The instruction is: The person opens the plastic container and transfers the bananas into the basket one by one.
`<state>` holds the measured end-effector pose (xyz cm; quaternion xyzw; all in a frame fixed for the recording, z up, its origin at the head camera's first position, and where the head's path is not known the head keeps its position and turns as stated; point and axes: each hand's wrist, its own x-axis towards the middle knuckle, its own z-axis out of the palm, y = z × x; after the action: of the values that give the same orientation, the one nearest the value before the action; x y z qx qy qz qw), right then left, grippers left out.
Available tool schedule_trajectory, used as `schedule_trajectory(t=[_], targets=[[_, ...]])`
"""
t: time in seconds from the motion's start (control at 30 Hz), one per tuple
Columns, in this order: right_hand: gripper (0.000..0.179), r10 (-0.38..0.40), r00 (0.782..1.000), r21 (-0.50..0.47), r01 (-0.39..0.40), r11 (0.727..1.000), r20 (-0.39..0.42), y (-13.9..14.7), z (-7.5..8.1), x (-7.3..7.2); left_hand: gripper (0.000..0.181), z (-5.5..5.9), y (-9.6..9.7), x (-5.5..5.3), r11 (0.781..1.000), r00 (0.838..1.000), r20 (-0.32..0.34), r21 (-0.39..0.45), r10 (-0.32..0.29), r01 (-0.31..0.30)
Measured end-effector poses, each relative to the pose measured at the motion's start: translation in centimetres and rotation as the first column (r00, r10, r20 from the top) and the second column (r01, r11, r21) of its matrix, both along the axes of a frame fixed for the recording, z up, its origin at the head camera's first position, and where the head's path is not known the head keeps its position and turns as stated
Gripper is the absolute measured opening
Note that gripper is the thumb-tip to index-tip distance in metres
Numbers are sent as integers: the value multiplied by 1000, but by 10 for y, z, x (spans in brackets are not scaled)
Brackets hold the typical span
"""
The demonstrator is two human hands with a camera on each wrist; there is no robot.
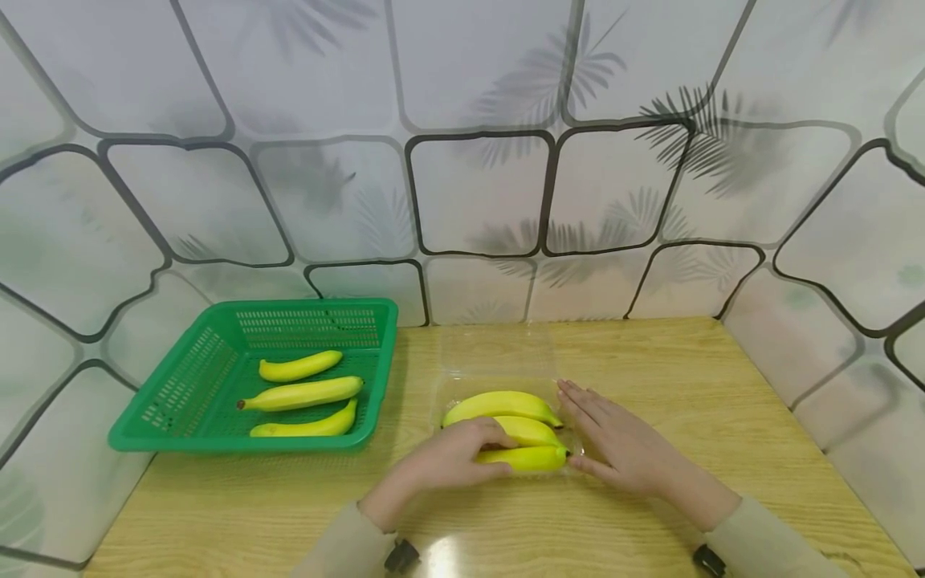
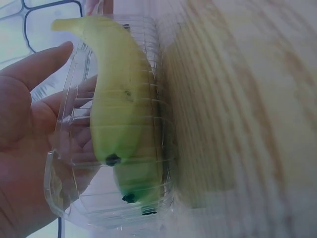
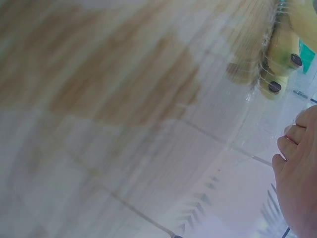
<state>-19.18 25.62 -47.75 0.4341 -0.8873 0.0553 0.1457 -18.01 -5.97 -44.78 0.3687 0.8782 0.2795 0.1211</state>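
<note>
Three yellow bananas [image 1: 531,459] lie side by side in a clear plastic clamshell box [image 2: 77,116], whose lid [image 1: 499,350] is folded back toward the wall. My left hand [image 1: 462,453] reaches over the box's left end, fingers over the bananas and thumb near the front one. In the left wrist view its fingers show through the clear side, the thumb apart from the banana. At the box's right end is my right hand [image 1: 629,445], with fingers extended along the rim and the thumb near the front banana's dark tip.
A green plastic basket [image 1: 390,345] stands on the wooden table [image 1: 650,369] to the left, with three more bananas [image 1: 303,395] inside. Behind the table rises a wall [image 1: 477,197] with a stone-and-leaf pattern.
</note>
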Motion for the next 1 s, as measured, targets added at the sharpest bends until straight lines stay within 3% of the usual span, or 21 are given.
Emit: schedule_trajectory(t=[0.2,1.0], targets=[[81,-1,1000,-1,1,1000,1,0,1,-1,33,0,1,-1,1000,999,51,18,14,-15],[83,10,1000,-1,-10,1000,-24,0,-1,-1,33,-3,2,0,990,994,97,128,43,-56]])
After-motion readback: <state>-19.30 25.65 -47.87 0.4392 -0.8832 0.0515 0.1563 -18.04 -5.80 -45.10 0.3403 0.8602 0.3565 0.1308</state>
